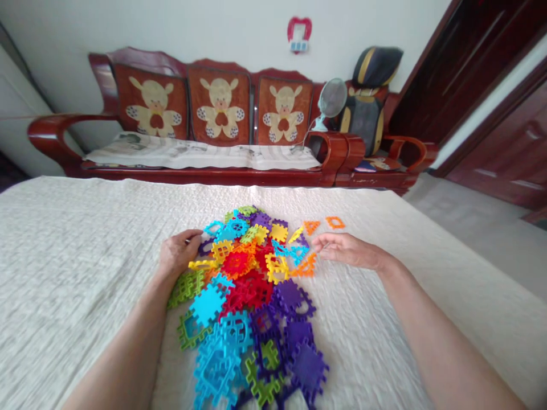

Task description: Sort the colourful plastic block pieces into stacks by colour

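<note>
A heap of plastic interlocking building pieces with toothed edges lies between my hands. At the heap's left edge, beside a purple piece (205, 247), is my left hand (177, 251), its fingers slightly bent and partly hidden, the thumb apart from the index finger. My right hand (344, 249) is at the right side with fingers stretched out, nearest to a light blue piece (299, 254) and an orange piece (306, 265). Red pieces (250, 289) fill the middle. Blue pieces (216, 364) and purple pieces (308, 364) lie nearer to me, with a green piece (262, 381) among them.
A quilted cream cover (94, 256) spreads under the pieces. An orange triangle (311, 227) and an orange frame piece (335, 222) lie apart at the far right. Beyond the cover's far edge stand a wooden sofa (192, 175), a small fan (333, 98) and an armchair (421, 151).
</note>
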{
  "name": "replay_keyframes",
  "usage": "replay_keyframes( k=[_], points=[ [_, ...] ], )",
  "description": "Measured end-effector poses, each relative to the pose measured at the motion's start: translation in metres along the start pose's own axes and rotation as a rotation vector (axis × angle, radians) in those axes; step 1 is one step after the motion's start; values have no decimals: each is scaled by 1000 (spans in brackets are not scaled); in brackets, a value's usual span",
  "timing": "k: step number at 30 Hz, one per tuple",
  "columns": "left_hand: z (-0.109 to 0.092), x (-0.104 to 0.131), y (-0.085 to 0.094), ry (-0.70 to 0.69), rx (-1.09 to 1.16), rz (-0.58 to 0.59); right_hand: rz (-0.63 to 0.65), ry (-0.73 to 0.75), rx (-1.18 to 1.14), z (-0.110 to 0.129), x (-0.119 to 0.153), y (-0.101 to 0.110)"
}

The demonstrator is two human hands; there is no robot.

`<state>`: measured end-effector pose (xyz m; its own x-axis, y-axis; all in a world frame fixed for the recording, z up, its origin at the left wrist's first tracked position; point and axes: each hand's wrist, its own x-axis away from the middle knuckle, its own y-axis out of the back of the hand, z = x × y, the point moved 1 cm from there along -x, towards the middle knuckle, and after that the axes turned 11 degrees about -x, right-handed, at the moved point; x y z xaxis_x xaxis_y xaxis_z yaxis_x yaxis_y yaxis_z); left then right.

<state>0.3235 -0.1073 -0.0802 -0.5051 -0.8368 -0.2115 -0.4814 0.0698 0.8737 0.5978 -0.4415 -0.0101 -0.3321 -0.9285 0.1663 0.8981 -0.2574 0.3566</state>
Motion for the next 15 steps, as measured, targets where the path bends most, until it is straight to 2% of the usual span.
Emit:
replay_keyframes(
  k=[3,7,10,15],
  points=[
    [0,0,-1,1,11,-2,-50,106,27,0,-10,-21],
    [0,0,-1,-1,15,5,-152,413,178,13,-22,-62],
    [1,0,-2,-17,1,0,-157,606,301,25,-34,-89],
    [1,0,-2,-16,-18,2,-105,758,511,34,-63,-117]
  ],
)
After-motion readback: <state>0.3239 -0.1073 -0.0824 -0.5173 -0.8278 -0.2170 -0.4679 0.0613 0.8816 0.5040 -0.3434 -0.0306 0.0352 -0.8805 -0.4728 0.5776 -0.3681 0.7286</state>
